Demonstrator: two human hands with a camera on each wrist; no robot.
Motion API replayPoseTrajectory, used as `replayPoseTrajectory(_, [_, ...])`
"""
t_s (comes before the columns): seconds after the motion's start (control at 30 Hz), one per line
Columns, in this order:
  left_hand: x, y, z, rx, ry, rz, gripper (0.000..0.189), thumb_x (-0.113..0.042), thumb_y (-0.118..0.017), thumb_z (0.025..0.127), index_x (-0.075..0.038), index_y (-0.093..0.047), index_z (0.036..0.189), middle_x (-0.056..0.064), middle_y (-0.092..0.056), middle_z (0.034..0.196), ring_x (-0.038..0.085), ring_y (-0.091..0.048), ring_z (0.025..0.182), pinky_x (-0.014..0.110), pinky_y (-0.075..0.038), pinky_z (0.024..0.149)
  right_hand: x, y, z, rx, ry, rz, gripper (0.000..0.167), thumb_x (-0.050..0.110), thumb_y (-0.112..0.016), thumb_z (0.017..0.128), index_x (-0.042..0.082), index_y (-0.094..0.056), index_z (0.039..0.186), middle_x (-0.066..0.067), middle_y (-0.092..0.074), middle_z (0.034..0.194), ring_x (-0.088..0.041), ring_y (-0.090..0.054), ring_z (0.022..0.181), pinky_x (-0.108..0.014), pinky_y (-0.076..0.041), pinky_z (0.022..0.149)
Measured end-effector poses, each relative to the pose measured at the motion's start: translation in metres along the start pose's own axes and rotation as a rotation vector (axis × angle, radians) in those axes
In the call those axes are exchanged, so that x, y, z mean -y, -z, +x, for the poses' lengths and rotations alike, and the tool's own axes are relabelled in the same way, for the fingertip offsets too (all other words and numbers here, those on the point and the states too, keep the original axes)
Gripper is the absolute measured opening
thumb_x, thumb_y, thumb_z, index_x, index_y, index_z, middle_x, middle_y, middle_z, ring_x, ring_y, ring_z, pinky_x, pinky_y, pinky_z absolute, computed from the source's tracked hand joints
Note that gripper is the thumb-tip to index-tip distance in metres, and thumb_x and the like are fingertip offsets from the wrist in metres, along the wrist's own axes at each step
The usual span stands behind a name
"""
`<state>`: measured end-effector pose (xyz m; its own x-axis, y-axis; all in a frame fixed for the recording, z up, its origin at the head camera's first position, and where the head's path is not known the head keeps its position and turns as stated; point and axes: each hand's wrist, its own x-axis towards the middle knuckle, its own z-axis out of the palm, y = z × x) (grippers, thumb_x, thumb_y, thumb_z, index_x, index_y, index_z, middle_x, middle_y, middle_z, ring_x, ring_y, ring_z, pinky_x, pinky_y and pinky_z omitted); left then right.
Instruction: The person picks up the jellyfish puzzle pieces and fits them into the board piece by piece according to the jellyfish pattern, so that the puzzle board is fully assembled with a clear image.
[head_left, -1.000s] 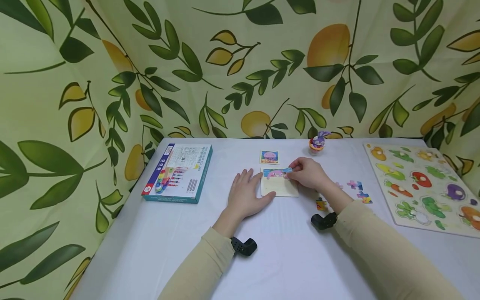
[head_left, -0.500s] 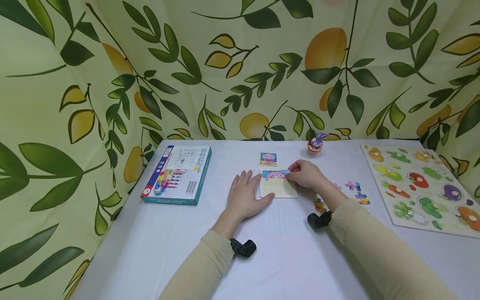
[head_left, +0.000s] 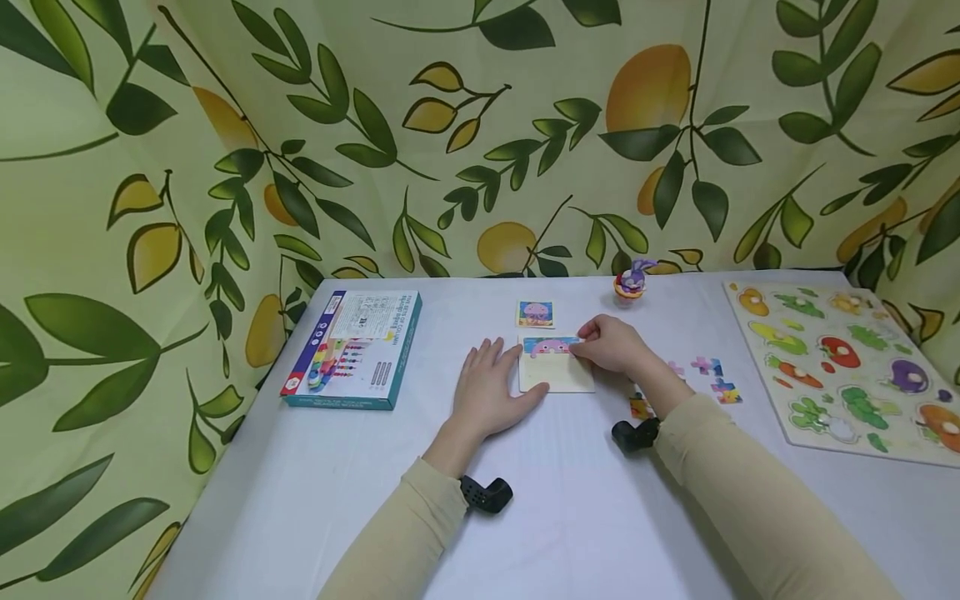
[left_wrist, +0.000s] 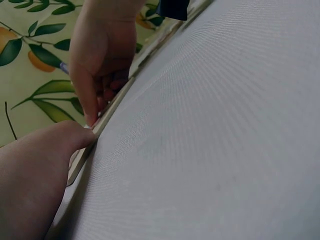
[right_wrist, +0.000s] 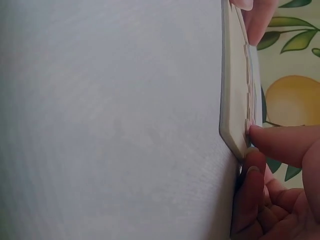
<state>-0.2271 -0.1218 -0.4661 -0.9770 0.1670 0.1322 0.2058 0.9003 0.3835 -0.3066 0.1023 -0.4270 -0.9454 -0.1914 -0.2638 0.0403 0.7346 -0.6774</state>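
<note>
A pale jigsaw tray (head_left: 557, 380) lies on the white table, with a row of joined puzzle pieces (head_left: 550, 346), pink and blue, along its far side. My left hand (head_left: 487, 390) rests beside it with fingers spread, the thumb and index finger against its left edge. At the row's right end my right hand (head_left: 613, 345) pinches a puzzle piece (right_wrist: 247, 126) by the tray's far right corner. In the right wrist view the thumb lies on that piece, and the other fingers are curled beneath. Most of that piece is hidden by the fingers.
Behind the tray lies a small picture card (head_left: 536, 313). Several loose pieces (head_left: 726, 392) sit to the right, some partly behind my forearm. A purple rabbit figurine (head_left: 630, 285) stands farther back. A boxed toy (head_left: 352, 350) is at left, a vegetable puzzle board (head_left: 817, 392) at right.
My right hand has shifted slightly left and lowered the puzzle piece, which stuck out over the tray's edge, into line with the row. The left hand stays in place.
</note>
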Motion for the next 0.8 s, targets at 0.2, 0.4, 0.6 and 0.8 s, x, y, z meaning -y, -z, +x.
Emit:
replayPoseTrajectory(0.2, [-0.0002,-0.0006,-0.0009,-0.001,0.0,-0.008,0.082,-0.07,-0.055,0.09,-0.017,-0.051,0.152,0.012,-0.037,0.162,0.03,-0.021,0.154,0.046,-0.008,0.126,-0.0009,-0.0009,-0.0023,-0.01,0.014,0.005,0.041,0.029,-0.069,0.097,-0.001,-0.057,0.121,-0.014,-0.06,0.101,-0.027,-0.056,0.092,-0.033,-0.048,0.077])
replayPoseTrajectory(0.4, [0.0003,-0.0002,-0.0017,-0.003,0.003,-0.018,0.081,-0.069,-0.056,0.09,-0.017,-0.051,0.152,0.012,-0.038,0.162,0.031,-0.021,0.154,0.047,-0.009,0.126,-0.0008,-0.0015,-0.0005,-0.001,-0.009,0.008,0.041,0.03,-0.07,0.096,0.0,-0.057,0.121,-0.014,-0.059,0.103,-0.028,-0.055,0.094,-0.032,-0.048,0.078])
replayPoseTrajectory(0.6, [0.0004,0.0002,-0.0017,-0.008,-0.005,-0.011,0.08,-0.069,-0.056,0.091,-0.017,-0.051,0.152,0.012,-0.038,0.161,0.031,-0.022,0.154,0.047,-0.01,0.126,-0.0017,0.0005,0.0025,0.014,-0.01,0.01,0.042,0.031,-0.071,0.095,0.0,-0.057,0.12,-0.014,-0.061,0.103,-0.026,-0.057,0.09,-0.032,-0.049,0.075])
replayPoseTrajectory(0.8, [-0.0002,0.0004,-0.001,0.007,0.013,-0.007,0.082,-0.071,-0.056,0.09,-0.019,-0.049,0.153,0.011,-0.036,0.163,0.029,-0.02,0.155,0.045,-0.007,0.126,0.0006,0.0011,0.002,0.017,-0.032,0.017,0.042,0.031,-0.071,0.095,0.001,-0.057,0.12,-0.013,-0.061,0.101,-0.025,-0.057,0.087,-0.03,-0.049,0.073])
